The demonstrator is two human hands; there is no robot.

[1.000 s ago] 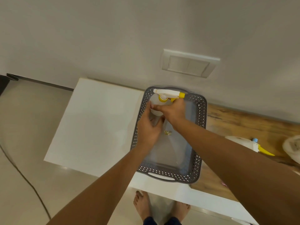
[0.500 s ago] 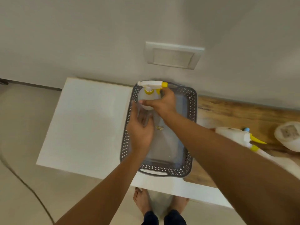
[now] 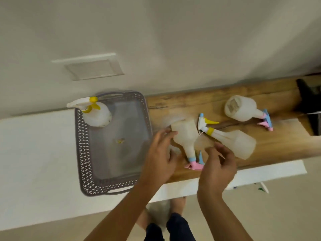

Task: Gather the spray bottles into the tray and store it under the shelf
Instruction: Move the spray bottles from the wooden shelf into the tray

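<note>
Reaching at centre frame, the left hand (image 3: 160, 158) and right hand (image 3: 218, 165) are closing spread, empty fingers on the pink-nozzled spray bottle (image 3: 186, 136) lying on the table (image 3: 182, 105). Its neighbour, the yellow-collared bottle (image 3: 232, 141), is crowding it and risking a knock. The tray (image 3: 83, 153) at left is holding one upright bottle (image 3: 97, 115). Motion blur is hiding contact.

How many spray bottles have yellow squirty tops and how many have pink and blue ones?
Yellow tops: 2, the bottle standing in the tray and the yellow-collared bottle lying on the wood.
Pink and blue tops: 2, the bottle by the hands and the far bottle.
Total: 4
</note>
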